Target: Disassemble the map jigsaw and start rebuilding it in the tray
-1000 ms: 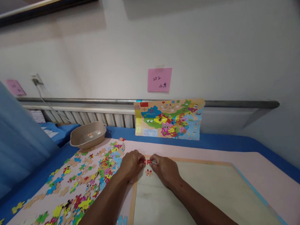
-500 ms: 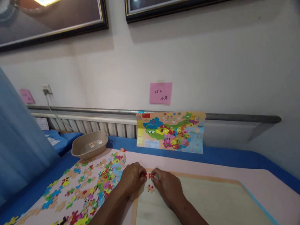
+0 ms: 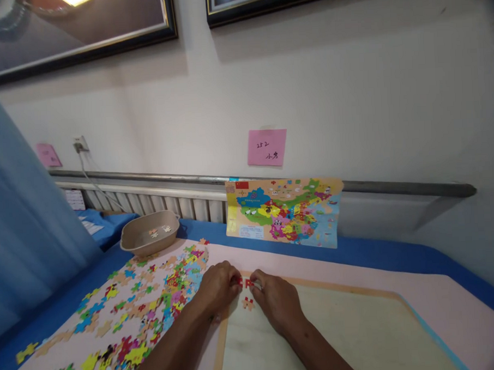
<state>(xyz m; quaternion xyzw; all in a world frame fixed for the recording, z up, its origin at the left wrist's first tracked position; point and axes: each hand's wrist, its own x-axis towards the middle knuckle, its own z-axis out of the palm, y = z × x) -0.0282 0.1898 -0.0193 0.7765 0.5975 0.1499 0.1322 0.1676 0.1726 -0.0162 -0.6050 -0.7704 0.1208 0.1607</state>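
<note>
Red puzzle pieces (image 3: 247, 283) are being pinched at the tray (image 3: 360, 333) corner by left hand (image 3: 219, 287) and right hand (image 3: 276, 301), fingers clamped; a loose piece (image 3: 247, 303) is lying just beside.

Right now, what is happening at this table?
A person is working on a jigsaw puzzle. The left hand and right hand meet at the top left corner of the frame, pinching red pieces there. Another piece lies inside the frame, otherwise bare. Loose pieces are spread to the left, a bowl stands behind them, and a map picture leans on the wall.
</note>
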